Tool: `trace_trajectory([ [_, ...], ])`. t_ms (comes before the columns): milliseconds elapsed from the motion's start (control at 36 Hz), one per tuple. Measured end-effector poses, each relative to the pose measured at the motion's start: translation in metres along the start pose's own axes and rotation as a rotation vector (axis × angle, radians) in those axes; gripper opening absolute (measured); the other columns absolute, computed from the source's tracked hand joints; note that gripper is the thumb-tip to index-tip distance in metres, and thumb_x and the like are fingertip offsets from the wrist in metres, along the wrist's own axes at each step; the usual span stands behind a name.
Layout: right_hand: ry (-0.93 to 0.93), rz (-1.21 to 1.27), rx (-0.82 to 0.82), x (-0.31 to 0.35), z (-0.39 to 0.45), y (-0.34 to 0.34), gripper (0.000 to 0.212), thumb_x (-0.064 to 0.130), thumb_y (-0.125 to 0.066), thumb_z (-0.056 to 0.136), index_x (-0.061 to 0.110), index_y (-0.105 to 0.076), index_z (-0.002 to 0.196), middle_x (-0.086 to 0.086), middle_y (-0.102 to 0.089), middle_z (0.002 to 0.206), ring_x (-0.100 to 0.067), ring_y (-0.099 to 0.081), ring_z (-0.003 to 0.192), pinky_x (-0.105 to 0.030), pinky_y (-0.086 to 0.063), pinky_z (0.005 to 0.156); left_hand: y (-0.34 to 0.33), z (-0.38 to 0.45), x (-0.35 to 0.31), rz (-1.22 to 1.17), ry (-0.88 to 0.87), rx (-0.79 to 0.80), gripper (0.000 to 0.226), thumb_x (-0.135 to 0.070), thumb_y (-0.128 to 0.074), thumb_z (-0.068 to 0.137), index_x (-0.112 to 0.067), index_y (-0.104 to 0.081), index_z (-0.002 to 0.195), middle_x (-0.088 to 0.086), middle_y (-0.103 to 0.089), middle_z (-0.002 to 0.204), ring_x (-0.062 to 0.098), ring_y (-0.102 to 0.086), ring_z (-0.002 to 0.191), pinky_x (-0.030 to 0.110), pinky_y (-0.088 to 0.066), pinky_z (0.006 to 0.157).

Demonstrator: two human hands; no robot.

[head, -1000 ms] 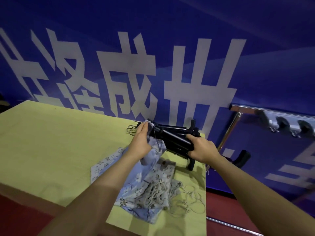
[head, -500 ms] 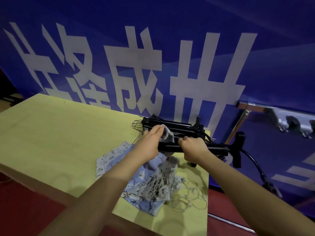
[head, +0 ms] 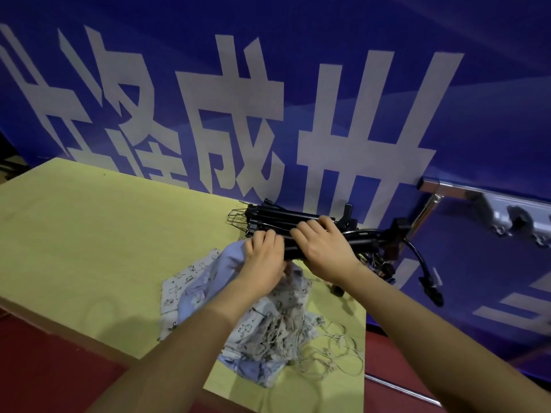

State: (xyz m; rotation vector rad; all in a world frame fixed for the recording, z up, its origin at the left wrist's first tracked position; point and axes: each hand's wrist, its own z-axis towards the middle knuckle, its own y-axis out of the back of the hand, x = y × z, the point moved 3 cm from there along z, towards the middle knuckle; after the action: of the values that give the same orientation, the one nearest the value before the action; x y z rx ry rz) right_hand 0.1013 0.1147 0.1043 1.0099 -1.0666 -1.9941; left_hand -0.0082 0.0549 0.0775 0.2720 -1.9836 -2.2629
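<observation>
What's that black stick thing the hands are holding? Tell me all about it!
The black bundle is thin rods folded together, looking like metal or plastic. It lies roughly level at the far right corner of the yellow table. At its left end wire loops stick out; a bent arm with a clip hangs off its right. The right hand grips it from above; the left hand, holding blue cloth, touches its near side.

My right hand (head: 323, 248) grips the black folded rack (head: 277, 217) near the table's (head: 89, 234) far right corner; my left hand (head: 264, 259) holds the patterned cloth (head: 202, 281).
</observation>
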Motion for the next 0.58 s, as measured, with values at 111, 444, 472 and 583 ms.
trace_trajectory([
  [111,0.016,0.078,-0.191,0.004,-0.003,0.001,0.033,0.03,-0.061,0.081,0.012,-0.056,0.108,-0.004,-0.059,0.098,-0.024,-0.051,0.086,-0.033,-0.031,0.078,-0.002,0.007,0.015,-0.116,0.106,-0.006,0.035,-0.019,-0.048,0.091,-0.013,-0.039,0.125,0.006,-0.04,0.127,0.027,-0.035,0.118,0.036,-0.031,0.095],
  [444,-0.437,0.561,0.374,0.02,0.011,-0.068,0.06,0.034,-0.056,0.087,0.017,-0.034,0.141,-0.009,-0.041,0.136,-0.031,-0.041,0.119,-0.038,-0.032,0.095,-0.001,0.015,0.045,-0.514,0.258,-0.1,0.041,-0.041,-0.05,0.093,-0.009,-0.046,0.117,0.008,-0.045,0.118,0.026,-0.033,0.115,0.036,-0.031,0.093],
  [472,-0.457,0.581,0.398,0.021,0.014,-0.071,0.062,0.034,-0.056,0.087,0.02,-0.033,0.142,-0.009,-0.039,0.138,-0.032,-0.04,0.121,-0.039,-0.031,0.097,-0.001,0.015,0.047,-0.549,0.26,-0.098,0.041,-0.041,-0.051,0.093,-0.009,-0.046,0.118,0.008,-0.045,0.117,0.026,-0.033,0.116,0.037,-0.032,0.094],
  [583,-0.499,0.819,0.334,0.023,0.028,-0.073,0.029,0.021,-0.053,0.092,0.013,-0.06,0.119,-0.01,-0.061,0.116,-0.029,-0.057,0.107,-0.033,-0.039,0.087,-0.001,0.014,0.055,-0.645,0.275,-0.107,0.04,-0.038,-0.052,0.093,-0.009,-0.046,0.121,0.007,-0.045,0.117,0.024,-0.033,0.116,0.037,-0.034,0.097],
])
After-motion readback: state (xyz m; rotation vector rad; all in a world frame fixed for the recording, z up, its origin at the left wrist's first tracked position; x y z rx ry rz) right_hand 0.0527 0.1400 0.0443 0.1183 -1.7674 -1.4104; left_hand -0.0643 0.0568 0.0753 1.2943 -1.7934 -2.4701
